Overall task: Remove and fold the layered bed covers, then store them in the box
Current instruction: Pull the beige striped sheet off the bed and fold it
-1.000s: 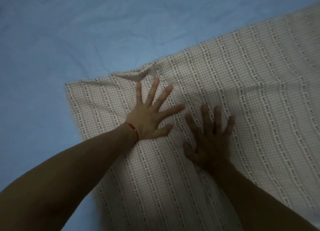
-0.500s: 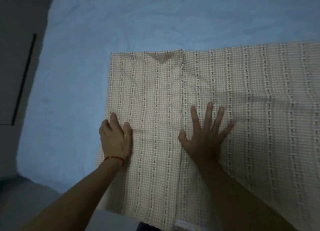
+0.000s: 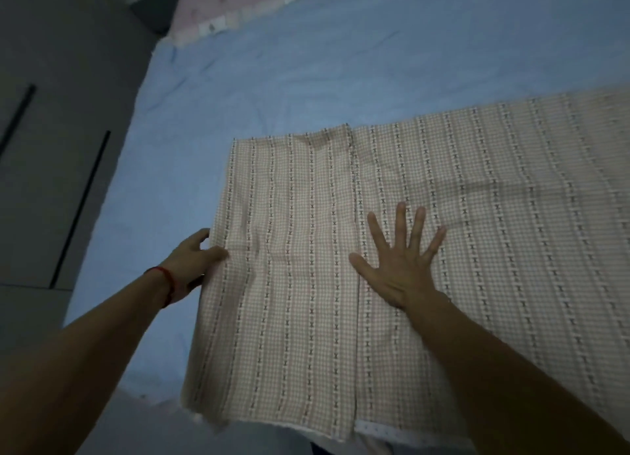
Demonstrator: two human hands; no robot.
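A pink-and-white checked bed cover (image 3: 477,236) with dark dotted stripes lies folded flat on the blue sheet (image 3: 306,72) of the bed. Its left part is a folded-over panel ending at a vertical edge near the middle. My left hand (image 3: 191,263), with a red string on the wrist, pinches the cover's left edge, thumb on top and fingers curled under it. My right hand (image 3: 399,260) lies flat on the cover with its fingers spread, just right of the fold edge. No box is in view.
A pale pink patterned cover (image 3: 238,14) lies at the far end of the bed. Grey floor (image 3: 51,147) with dark lines runs along the bed's left side. The bed's near edge crosses the bottom left.
My left hand slid left from flat on the cover to its left edge and closed on it. The right hand stayed pressed flat. The view tilted, showing more floor.
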